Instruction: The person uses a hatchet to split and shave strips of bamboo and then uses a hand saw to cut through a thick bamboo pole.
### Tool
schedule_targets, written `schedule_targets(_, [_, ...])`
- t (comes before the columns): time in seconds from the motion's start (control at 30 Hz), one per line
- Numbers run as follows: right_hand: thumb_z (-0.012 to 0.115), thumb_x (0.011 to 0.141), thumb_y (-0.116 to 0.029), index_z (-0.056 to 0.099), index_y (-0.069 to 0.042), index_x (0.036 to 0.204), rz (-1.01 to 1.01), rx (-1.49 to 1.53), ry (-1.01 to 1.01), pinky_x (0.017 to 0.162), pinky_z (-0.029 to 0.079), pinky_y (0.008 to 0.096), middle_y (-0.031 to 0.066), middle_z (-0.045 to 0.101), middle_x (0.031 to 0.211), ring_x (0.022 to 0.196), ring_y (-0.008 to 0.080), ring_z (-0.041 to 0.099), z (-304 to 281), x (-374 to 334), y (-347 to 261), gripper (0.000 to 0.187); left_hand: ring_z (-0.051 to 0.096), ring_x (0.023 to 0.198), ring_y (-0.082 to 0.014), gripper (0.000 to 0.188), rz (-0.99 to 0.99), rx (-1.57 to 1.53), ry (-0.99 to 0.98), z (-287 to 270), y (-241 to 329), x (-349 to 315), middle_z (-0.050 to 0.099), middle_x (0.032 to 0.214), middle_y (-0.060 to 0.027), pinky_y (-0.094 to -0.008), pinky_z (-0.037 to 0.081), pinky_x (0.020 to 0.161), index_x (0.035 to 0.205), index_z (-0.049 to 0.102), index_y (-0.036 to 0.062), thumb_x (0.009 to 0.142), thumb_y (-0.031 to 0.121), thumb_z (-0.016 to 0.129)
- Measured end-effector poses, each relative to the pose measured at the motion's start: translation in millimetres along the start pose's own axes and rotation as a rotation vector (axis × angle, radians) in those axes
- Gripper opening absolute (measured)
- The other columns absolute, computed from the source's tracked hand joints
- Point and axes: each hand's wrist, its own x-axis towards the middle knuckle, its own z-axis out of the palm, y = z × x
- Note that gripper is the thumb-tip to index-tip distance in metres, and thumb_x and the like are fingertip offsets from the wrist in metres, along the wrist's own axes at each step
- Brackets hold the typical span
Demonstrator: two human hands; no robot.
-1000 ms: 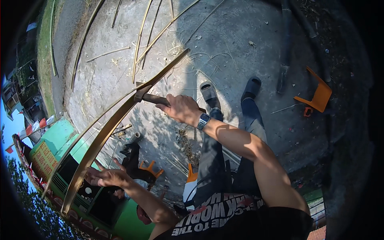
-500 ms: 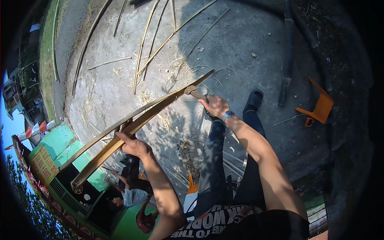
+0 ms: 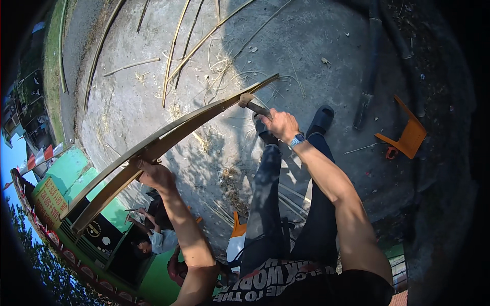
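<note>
Running along the far left, a strip of grass (image 3: 52,76) edges a grey path. Below it, red-and-white flags (image 3: 46,155) hang by a green wall (image 3: 69,171). Near that wall is a co-worker in a pale shirt (image 3: 163,240). Sunlit concrete floor (image 3: 132,46) spreads inward, carrying loose thin poles (image 3: 199,43) and pale shavings. Above this floor slants a long split pole (image 3: 178,135), its two lengths parted at the left and together toward the right. The left hand (image 3: 157,177) grasps the lower length; the right hand (image 3: 280,125) is clenched round a short-handled tool (image 3: 247,100), its head at the pole's right part. Farther right, in shade, are an orange chair (image 3: 411,137) and dark lengths (image 3: 365,109), perhaps thick bamboo, though the dim rim leaves that uncertain.
</note>
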Motion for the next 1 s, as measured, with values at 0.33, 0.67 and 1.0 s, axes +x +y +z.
schedule_targets(0.33, [0.057, 0.098, -0.058, 0.061, -0.002, 0.089, -0.086, 0.037, 0.024, 0.065, 0.055, 0.0522, 0.0249, 0.069, 0.075, 0.072, 0.0439, 0.07, 4, -11, 22, 0.056, 0.07, 0.095, -0.0296, 0.055, 0.048, -0.079, 0.273, -9, 18, 1, 0.065, 0.108, -0.016, -0.0447, 0.056, 0.097, 0.121, 0.055, -0.0039, 0.104, 0.049, 0.055])
schedule_targets(0.67, [0.046, 0.099, -0.066, 0.068, -0.002, 0.097, 0.022, -0.045, -0.079, 0.074, 0.057, 0.0531, 0.0233, 0.071, 0.078, 0.08, 0.0455, 0.071, 26, 30, 43, 0.068, 0.066, 0.101, -0.0302, 0.08, -0.306, -0.013, -0.107, 27, -22, -15, 0.07, 0.112, -0.0221, -0.0431, 0.052, 0.1, 0.107, 0.065, -0.0078, 0.104, 0.067, 0.034])
schedule_targets(1.0, [0.046, 0.098, -0.069, 0.07, -0.003, 0.101, 0.031, -0.113, -0.113, 0.078, 0.057, 0.052, 0.0227, 0.072, 0.087, 0.088, 0.0431, 0.071, 15, 18, 78, 0.07, 0.068, 0.103, -0.0293, 0.073, -0.441, 0.007, -0.036, 24, -29, -36, 0.066, 0.116, -0.0205, -0.0451, 0.057, 0.099, 0.118, 0.061, -0.0103, 0.107, 0.058, 0.038])
